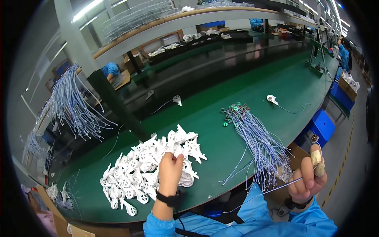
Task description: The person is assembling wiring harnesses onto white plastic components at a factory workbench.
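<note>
My left hand (171, 168), a dark band at its wrist, reaches into a heap of white plastic housings (138, 168), each with a round end and a narrow tail. Its fingers are curled together at the heap's right part; their tips and anything between them are hidden. Off the bench's front edge, my right hand (306, 179) is raised and closed around a thin pale-blue wire (278, 189). Pale coverings wrap some of its fingertips. A small round metallic part (314, 138) sits above those fingertips. The wire's loose end trails left over my lap.
A bundle of wires (260, 146) with small round ends lies between my hands on the green bench (213, 158). More wires (73, 102) hang at left. Single wired housings (271, 99) lie farther back. Blue bins (319, 126) stand right. Other people (344, 55) are in the background.
</note>
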A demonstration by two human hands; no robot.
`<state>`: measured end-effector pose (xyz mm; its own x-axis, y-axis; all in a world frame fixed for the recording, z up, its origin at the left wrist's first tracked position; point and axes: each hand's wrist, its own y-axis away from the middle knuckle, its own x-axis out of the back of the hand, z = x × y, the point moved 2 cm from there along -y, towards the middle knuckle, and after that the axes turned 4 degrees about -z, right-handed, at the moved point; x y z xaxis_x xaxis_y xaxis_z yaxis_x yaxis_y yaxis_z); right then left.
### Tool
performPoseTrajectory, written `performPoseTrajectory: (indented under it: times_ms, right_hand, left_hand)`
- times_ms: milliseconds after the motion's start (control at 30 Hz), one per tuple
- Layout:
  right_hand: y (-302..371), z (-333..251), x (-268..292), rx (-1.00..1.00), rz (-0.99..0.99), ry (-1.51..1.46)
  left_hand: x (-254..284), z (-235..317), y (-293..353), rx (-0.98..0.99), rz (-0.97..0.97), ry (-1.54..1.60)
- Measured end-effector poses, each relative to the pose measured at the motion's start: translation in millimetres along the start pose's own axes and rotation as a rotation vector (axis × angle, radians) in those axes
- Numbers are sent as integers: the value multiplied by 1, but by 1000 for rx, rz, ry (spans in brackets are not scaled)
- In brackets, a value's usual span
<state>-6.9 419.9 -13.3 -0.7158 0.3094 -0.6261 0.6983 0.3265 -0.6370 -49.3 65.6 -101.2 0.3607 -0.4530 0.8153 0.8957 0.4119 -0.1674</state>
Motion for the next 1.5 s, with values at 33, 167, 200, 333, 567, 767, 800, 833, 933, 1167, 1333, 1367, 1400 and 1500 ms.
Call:
performPoseTrajectory:
  times_ms: [33,167,200,333,567,767,800,833,933,1167,1333,1367,1400,1500]
  right_hand:
    - [-4,5,-6,13,93,-60]
    - [-24,7,-19,170,-40,-42]
    - [-30,8,-21,160,-40,-49]
    - [-49,15,-38,151,-205,-55]
    - [-38,58,-33,90,-221,-7]
    - [-18,52,-3,157,-54,78]
    - [-17,49,0,157,-51,79]
    - [-16,47,3,182,-46,102]
    - [-14,44,8,219,-37,147]
    - [-6,47,15,148,6,125]
    - [-6,43,13,78,-8,-28]
    - [-4,42,14,66,4,-15]
    - [-2,42,15,54,15,-2]
    - [2,47,21,38,31,46]
  left_hand:
    - [4,-3,12,23,-38,192]
    - [5,24,79,223,-337,1278]
    - [2,25,99,278,-379,1342]
    - [-27,25,150,291,-305,1492]
    - [-44,19,176,501,-227,1642]
    - [-36,3,194,509,-217,1674]
    - [-36,2,195,507,-210,1697]
    - [-36,1,196,508,-211,1698]
    - [-35,4,198,485,-228,1741]
    - [-36,6,196,438,-147,1736]
    - [-36,-2,194,400,-173,1664]
    - [-37,-2,195,425,-186,1686]
    - [-37,-2,196,449,-199,1708]
    - [-34,1,197,448,-187,1683]
